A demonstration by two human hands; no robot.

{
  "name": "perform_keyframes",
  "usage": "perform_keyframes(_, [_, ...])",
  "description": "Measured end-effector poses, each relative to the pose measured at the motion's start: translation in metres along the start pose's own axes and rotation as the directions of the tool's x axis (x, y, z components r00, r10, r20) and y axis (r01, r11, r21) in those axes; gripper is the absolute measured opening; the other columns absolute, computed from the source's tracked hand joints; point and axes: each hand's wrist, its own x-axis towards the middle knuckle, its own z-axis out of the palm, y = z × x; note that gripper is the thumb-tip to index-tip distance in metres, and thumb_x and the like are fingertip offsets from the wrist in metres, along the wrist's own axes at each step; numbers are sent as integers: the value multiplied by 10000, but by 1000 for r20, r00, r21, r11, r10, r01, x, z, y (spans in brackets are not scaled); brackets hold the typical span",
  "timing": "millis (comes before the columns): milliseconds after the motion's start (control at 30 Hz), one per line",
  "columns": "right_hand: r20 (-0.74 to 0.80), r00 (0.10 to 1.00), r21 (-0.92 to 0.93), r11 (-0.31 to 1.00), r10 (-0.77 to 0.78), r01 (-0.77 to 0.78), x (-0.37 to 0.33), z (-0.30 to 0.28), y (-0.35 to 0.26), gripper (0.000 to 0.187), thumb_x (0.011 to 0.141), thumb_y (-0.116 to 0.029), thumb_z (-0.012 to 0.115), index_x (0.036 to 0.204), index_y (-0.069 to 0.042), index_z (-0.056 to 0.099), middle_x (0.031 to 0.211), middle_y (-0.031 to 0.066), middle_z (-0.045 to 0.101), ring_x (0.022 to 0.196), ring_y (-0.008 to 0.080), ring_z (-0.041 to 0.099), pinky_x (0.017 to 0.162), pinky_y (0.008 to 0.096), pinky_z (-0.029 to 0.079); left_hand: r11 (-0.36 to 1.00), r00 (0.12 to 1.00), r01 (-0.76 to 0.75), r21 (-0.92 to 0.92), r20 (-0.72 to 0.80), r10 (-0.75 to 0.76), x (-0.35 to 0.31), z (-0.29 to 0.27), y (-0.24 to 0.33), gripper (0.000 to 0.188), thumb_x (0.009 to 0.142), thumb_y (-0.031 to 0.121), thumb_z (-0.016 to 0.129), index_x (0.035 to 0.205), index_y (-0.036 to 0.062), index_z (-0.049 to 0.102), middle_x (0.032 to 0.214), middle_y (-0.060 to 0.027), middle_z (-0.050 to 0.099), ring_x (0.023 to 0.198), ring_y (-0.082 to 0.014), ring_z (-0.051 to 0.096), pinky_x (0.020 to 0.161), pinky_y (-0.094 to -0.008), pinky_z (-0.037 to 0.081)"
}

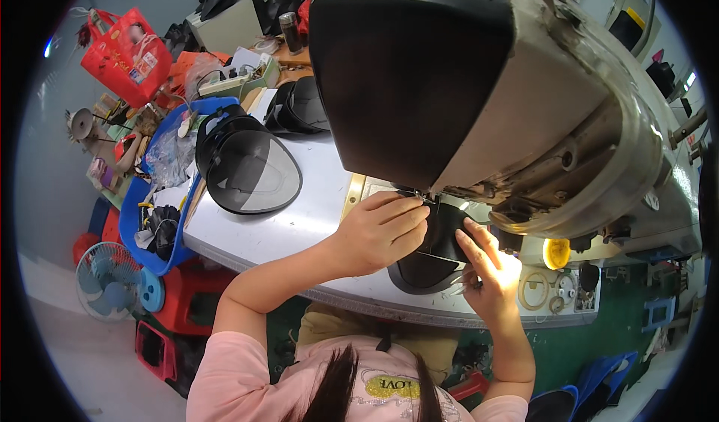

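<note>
A black curved piece (431, 265), flexible-looking with a rounded lower edge, lies under the head of a large sewing machine (419, 85). My left hand (386, 233) is at the left of the needle area, its fingers curled and pressed together close to the machine's foot. Whatever is between those fingertips is too small to make out. On the piece's right edge rests my right hand (490, 272), fingers stretched out and apart. The machine head hides the far part of the piece.
More black curved pieces with a grey panel (255, 171) lie stacked on the white table (240, 231) to the left. Beside them stand a blue basket (131, 212) with plastic bags and a red bag (127, 55). A fan (108, 280) stands at the lower left.
</note>
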Motion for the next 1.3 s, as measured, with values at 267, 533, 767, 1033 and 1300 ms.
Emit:
perform_keyframes(267, [-44, 994, -112, 989, -98, 93, 0, 6, 12, 682, 540, 114, 585, 1188, -95, 626, 1185, 131, 625, 823, 239, 684, 550, 263, 514, 999, 999, 53, 10, 0, -53, 1, -6, 4, 140, 704, 97, 638, 819, 19, 637, 971, -114, 647, 954, -236, 622, 822, -364, 506])
perform_keyframes(533, [-27, 997, -96, 993, -77, 74, 2, 4, 11, 711, 528, 126, 590, 1201, -101, 618, 1189, 133, 624, 818, 237, 680, 553, 262, 521, 998, 998, 58, 13, -24, -58, -1, 0, 3, 138, 701, 99, 640, 815, 23, 633, 959, -109, 642, 939, -236, 619, 830, -374, 489])
perform_keyframes(767, [-46, 995, -131, 988, -90, 84, 12, -2, 18, 453, 655, -53, 731, 1097, -61, 632, 1073, 115, 636, 771, 249, 662, 663, 324, 528, 993, 993, 120, -15, 22, -119, 0, 2, -8, 172, 686, 92, 631, 847, 31, 632, 961, -86, 636, 919, -238, 611, 840, -365, 474])
perform_keyframes(1033, [667, 701, -720, -465, -254, 516, 14, 10, 78, 476, 832, -478, 627, 1062, -61, 614, 800, 100, 635, 750, 265, 632, 695, 377, 511, 928, 940, 339, -153, 79, -331, -32, 18, -64, 256, 801, 8, 611, 1055, 30, 624, 934, -142, 652, 843, -358, 618, 740, -408, 486])
perform_keyframes(1300, [336, 919, -586, -809, -207, 32, 56, 19, 72, 119, 848, -244, 494, 777, -149, 506, 678, 9, 494, 552, 143, 391, 529, 299, 292, 959, 959, 281, -24, 34, -280, 13, 64, -89, 216, 805, 48, 620, 1019, 28, 617, 906, -164, 633, 837, -378, 608, 736, -420, 484])
